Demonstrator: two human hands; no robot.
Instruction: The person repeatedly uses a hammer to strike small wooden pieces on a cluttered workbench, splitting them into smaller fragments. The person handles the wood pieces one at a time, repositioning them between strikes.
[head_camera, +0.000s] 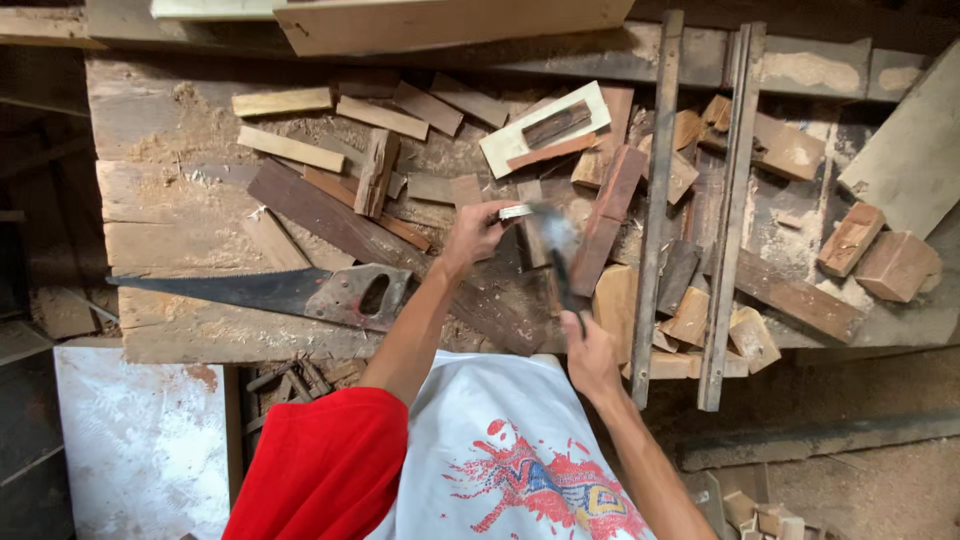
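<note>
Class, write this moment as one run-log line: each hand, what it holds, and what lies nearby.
left hand: steadies small wood piece | right hand: grips hammer, blurred | handsaw: flat on workbench, apart from the hands

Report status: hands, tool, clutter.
Right hand grips hammer, blurred. Left hand pinches small metal piece. Wood scraps crowd bench; saw lies left.

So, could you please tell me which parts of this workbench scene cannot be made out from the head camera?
- Dark hammer: its head is motion-blurred, so its exact position is unclear.
- Small pale piece at the left hand: partly covered by fingers and blur; its kind is unclear.
- Right hand: seen from behind, so the grip is hidden.
- Pale wooden board: cut off by the top edge.
</note>
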